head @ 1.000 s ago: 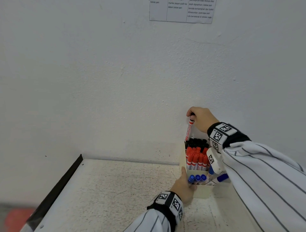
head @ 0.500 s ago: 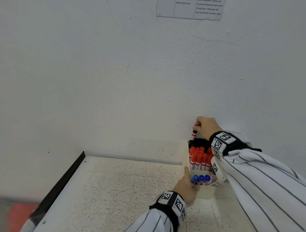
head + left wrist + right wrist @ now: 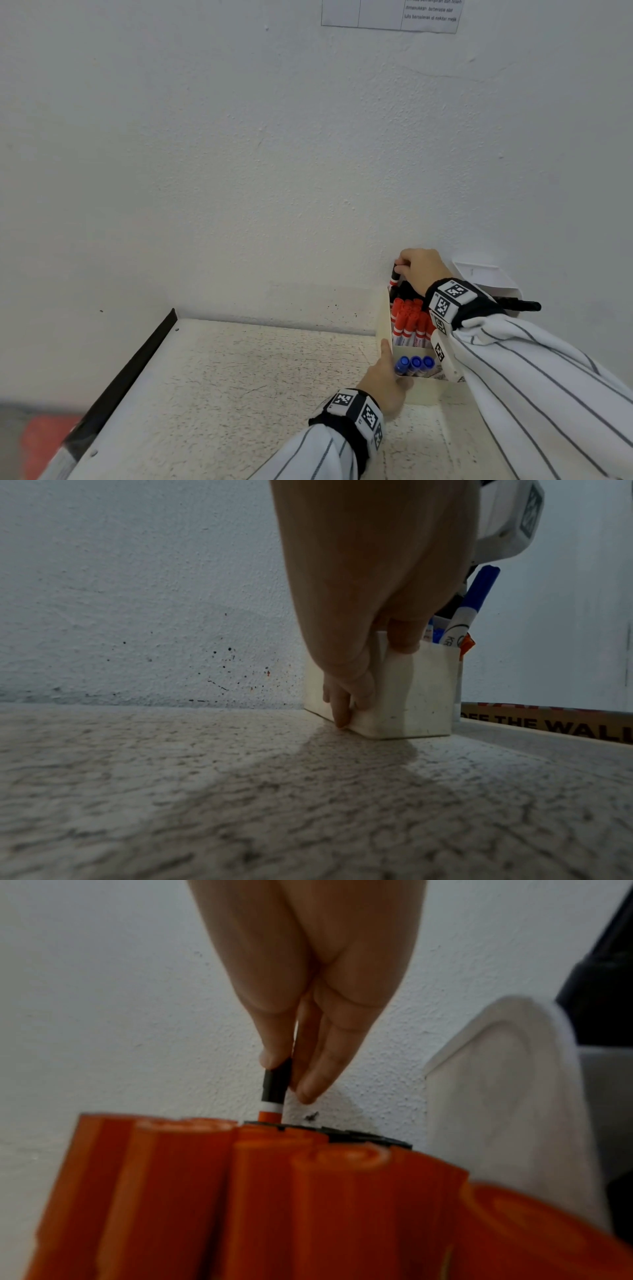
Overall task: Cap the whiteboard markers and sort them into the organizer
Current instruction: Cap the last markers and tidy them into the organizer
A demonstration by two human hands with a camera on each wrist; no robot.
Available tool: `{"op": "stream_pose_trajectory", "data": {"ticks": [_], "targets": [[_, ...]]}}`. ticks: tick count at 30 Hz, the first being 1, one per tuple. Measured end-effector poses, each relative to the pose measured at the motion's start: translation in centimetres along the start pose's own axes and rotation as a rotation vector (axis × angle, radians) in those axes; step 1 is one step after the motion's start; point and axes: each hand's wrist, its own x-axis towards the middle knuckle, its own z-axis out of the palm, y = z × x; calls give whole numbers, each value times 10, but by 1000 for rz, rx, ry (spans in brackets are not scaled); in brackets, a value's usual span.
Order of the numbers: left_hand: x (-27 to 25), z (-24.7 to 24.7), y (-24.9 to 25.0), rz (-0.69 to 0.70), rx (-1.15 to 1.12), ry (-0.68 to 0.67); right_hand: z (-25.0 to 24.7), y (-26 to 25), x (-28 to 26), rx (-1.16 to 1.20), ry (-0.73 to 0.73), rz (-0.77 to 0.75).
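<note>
My right hand (image 3: 419,270) pinches the black cap of a black-capped whiteboard marker with a red band (image 3: 273,1093), thumb and fingertips closed on its top. The marker stands upright at the back left corner of the cream plastic organizer (image 3: 411,696), partly sunk among the other black-capped markers (image 3: 407,290) in the rear compartment, close to the white wall (image 3: 239,171). In front of them the red-capped markers (image 3: 409,317) fill the middle compartment, and three blue-capped markers (image 3: 415,364) stand in the nearest one. My left hand (image 3: 385,383) grips the organizer's near left corner, thumb over the rim and fingers down its side. The organizer sits on the speckled white tabletop (image 3: 257,394), against the wall.
</note>
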Motion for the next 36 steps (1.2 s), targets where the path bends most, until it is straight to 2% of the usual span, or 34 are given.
{"op": "stream_pose_trajectory", "data": {"ticks": [13, 17, 23, 36], "targets": [[-1, 1, 1, -13, -4, -6, 4, -3, -5, -2, -33, 38], [0, 1, 0, -16, -2, -13, 6, -4, -2, 23, 1, 54], [0, 1, 1, -21, 6, -9, 8, 0, -2, 20, 35, 19], [-1, 1, 2, -16, 12, -17, 11, 7, -7, -3, 6, -53]]}}
